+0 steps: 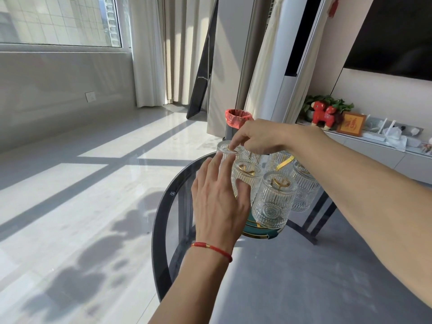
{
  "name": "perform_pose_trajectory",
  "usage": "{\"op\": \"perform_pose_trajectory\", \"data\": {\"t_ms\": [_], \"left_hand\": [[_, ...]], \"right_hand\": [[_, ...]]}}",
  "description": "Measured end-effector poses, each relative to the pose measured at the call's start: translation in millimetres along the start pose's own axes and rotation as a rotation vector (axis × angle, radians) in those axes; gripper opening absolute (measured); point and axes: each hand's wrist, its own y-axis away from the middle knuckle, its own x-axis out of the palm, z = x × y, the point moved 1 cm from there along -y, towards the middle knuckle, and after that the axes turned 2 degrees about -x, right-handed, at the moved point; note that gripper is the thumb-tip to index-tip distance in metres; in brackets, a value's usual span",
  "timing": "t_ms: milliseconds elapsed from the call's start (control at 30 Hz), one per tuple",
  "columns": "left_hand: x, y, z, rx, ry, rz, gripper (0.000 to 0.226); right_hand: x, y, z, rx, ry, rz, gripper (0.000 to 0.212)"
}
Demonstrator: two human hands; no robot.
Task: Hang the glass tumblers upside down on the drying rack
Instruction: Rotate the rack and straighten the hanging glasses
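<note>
Several tumblers [272, 198] hang inverted on the rack [261, 230], centre frame, on the table [304, 277]. Left hand [217, 202], fingers spread, steadies the far-left tumbler [228, 153]; right hand [259, 136] pinches its upturned base. Judged step: seating this glass. Next: release only once it rests on its peg.

Both hands [219, 197] [259, 136] touch inverted tumblers [273, 199] hanging on the rack [261, 230].
</note>
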Motion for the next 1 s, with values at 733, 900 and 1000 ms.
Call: {"op": "perform_pose_trajectory", "data": {"t_ms": [733, 900, 1000], "left_hand": [[12.1, 0.0, 1.2, 0.217, -0.086, 0.273, 0.056], [20.9, -3.5, 3.7, 0.197, 0.018, 0.216, 0.040], [24.7, -3.5, 8.5, 0.216, -0.027, 0.241, 0.059]], "right_hand": [[20.7, 110.3, -9.6, -0.150, -0.114, -0.510, 0.037], [44.6, 159.8, -8.7, -0.184, -0.149, -0.606, 0.034], [67.2, 180.3, -12.2, -0.165, -0.192, -0.691, 0.036]]}}
